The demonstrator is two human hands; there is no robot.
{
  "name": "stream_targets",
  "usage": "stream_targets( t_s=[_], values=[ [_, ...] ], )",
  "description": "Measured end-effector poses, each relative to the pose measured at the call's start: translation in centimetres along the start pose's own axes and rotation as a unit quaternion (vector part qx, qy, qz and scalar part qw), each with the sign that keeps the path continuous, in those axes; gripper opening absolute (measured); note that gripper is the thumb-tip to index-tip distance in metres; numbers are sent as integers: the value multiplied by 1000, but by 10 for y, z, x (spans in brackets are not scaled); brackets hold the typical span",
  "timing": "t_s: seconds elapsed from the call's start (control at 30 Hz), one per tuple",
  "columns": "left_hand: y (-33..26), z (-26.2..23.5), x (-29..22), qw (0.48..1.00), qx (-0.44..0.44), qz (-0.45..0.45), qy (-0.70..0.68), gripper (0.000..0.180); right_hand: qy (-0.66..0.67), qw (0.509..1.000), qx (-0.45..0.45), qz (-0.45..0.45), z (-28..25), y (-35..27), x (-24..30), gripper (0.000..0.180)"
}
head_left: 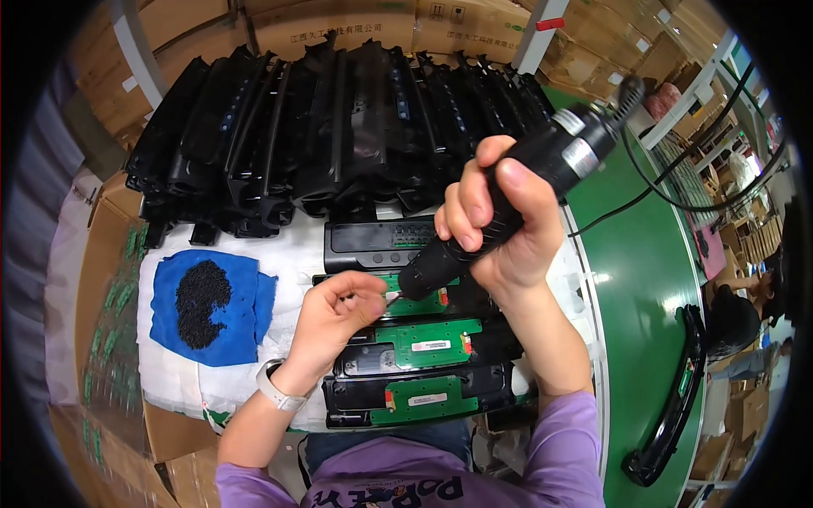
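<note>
My right hand (517, 224) is wrapped round a black corded electric screwdriver (569, 152), tilted with its nose down to the left. My left hand (339, 309) is closed in a pinch at the driver's tip. Whatever lies between those fingertips is too small to make out. Just beneath the tip is a green circuit board (423, 306) in a black plastic housing, partly covered by hand and tool. Nearer to me lie two more black housings with green boards, a middle board (406, 345) and a front board (440, 411), each bearing a white label.
On the left, a blue cloth (258, 326) carries a heap of small black screws (196, 296). A long row of black plastic housings (339, 127) is stacked at the back. Behind the tip lies a black panel with round buttons (364, 241). The driver's cable (644, 182) loops off right.
</note>
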State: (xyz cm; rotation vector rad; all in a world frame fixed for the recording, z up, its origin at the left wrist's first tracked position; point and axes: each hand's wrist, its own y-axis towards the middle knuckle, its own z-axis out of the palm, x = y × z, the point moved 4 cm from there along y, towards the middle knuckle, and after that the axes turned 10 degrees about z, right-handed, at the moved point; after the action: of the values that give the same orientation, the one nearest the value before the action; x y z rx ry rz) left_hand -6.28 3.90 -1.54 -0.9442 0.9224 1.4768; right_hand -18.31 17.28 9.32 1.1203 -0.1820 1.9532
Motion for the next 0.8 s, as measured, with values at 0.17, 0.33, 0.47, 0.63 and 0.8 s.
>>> stream_targets(
  t_s=[0.17, 0.33, 0.47, 0.63, 0.8],
  values=[
    [9, -12, 0, 996, -89, 9, -29, 17, -190, 981, 27, 31, -8, 11, -5, 22],
    [11, -20, 3, 995, -101, 13, 4, 17, -222, 973, 22, 52, -12, 15, -18, 22],
    [12, -20, 3, 995, -102, 17, -11, 15, -243, 969, 8, 48, -15, 16, -19, 21],
    [11, -19, 4, 996, -89, 13, 15, 21, -236, 970, 8, 49, -16, 16, -19, 21],
    [11, -18, 2, 996, -90, 12, 24, 27, -236, 970, 15, 54, -14, 15, -21, 21]
  ],
)
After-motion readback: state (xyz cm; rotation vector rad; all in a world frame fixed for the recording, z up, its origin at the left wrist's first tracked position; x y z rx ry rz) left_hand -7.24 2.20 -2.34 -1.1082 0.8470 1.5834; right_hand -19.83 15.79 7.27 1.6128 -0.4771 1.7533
